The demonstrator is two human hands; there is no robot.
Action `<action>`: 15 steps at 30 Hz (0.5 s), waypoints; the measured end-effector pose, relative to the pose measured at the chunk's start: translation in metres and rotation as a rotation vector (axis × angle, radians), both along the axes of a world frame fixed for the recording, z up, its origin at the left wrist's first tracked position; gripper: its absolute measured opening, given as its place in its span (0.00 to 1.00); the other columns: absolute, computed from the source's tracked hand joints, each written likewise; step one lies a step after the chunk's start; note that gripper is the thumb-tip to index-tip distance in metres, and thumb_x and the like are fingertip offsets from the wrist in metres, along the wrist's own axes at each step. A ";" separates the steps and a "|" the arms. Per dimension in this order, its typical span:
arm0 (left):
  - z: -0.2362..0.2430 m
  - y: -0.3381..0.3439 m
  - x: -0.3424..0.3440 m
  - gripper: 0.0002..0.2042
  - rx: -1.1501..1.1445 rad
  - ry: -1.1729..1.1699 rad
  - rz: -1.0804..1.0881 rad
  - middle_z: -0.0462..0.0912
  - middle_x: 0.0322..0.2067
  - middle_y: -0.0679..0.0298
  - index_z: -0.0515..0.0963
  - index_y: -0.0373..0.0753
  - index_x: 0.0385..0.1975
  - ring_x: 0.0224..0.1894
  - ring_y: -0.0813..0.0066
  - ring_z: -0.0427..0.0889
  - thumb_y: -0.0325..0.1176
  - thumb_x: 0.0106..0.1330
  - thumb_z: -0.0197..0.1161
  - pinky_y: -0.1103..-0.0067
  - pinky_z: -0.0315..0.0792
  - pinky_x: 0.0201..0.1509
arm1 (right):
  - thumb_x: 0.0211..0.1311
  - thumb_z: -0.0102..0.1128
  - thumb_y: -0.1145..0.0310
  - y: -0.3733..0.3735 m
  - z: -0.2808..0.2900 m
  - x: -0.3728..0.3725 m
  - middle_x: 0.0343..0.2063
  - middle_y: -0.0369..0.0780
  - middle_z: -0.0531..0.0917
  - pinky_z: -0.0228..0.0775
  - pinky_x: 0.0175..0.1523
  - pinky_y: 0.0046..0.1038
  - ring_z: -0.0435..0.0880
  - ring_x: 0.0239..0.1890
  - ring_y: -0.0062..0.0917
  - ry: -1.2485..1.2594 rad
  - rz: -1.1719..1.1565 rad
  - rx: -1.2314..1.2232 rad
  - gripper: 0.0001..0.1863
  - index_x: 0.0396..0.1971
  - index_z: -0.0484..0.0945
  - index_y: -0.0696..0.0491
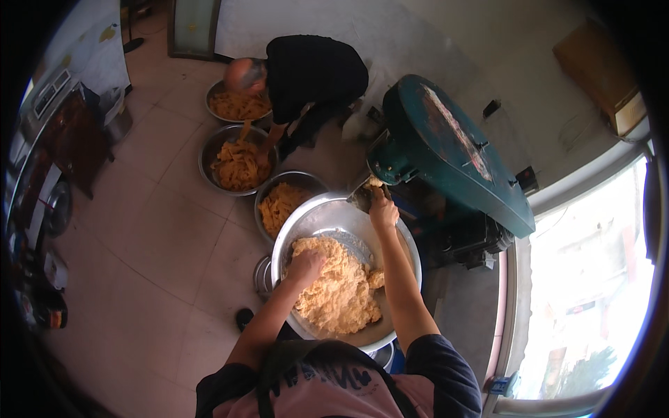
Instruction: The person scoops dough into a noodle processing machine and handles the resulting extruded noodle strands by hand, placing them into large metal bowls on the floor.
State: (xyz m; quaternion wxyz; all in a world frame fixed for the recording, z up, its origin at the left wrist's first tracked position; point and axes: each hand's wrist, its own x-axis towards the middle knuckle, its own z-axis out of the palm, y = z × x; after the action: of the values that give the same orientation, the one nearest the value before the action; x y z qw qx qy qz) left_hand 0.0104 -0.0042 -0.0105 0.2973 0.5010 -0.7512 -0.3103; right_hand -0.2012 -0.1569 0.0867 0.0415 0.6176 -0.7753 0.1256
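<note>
A large metal basin [412, 285] stands in front of me with a big lump of pale orange dough [339, 296] in it. My left hand [308, 266] is closed on the upper left of the lump, its fingertips sunk into the dough. Reaching past the basin's far rim, my right hand [383, 207] is at the metal mouth of a dark green machine [446, 150]. Its fingers are curled around a bit of the same dough there; the fingertips are partly hidden. A small separate dough piece [376, 279] lies near the right wall of the basin.
Three smaller metal basins, including the middle basin [203, 166], hold orange strips on the tiled floor [160, 237]. A co-worker [313, 70] in black bends over them, one hand in the middle one. A bright window [585, 299] is at right; a cluttered table [70, 150] is at left.
</note>
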 end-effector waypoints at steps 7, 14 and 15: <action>0.022 0.006 0.003 0.05 0.045 -0.030 0.002 0.79 0.31 0.58 0.76 0.39 0.29 0.38 0.58 0.78 0.33 0.62 0.57 0.65 0.74 0.39 | 0.59 0.52 0.58 0.005 0.016 -0.007 0.31 0.48 0.83 0.75 0.40 0.46 0.82 0.34 0.48 -0.001 0.008 0.000 0.17 0.48 0.77 0.31; 0.025 -0.001 0.001 0.06 0.031 -0.047 0.010 0.79 0.30 0.58 0.77 0.40 0.28 0.38 0.58 0.78 0.33 0.63 0.56 0.66 0.73 0.41 | 0.58 0.53 0.59 -0.002 0.023 -0.005 0.30 0.47 0.83 0.76 0.37 0.44 0.82 0.32 0.47 -0.045 0.016 -0.078 0.15 0.46 0.78 0.31; 0.025 -0.001 0.003 0.05 0.029 -0.038 0.020 0.79 0.30 0.59 0.77 0.41 0.27 0.37 0.58 0.78 0.33 0.62 0.57 0.67 0.73 0.40 | 0.58 0.53 0.59 0.005 0.026 -0.003 0.29 0.47 0.83 0.76 0.37 0.44 0.82 0.31 0.47 -0.058 0.038 -0.084 0.15 0.45 0.78 0.32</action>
State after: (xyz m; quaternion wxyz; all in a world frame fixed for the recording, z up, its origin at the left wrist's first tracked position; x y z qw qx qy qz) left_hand 0.0129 -0.0048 0.0143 0.2785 0.5185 -0.7472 -0.3087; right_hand -0.2043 -0.1516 0.1129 0.0425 0.6261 -0.7583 0.1766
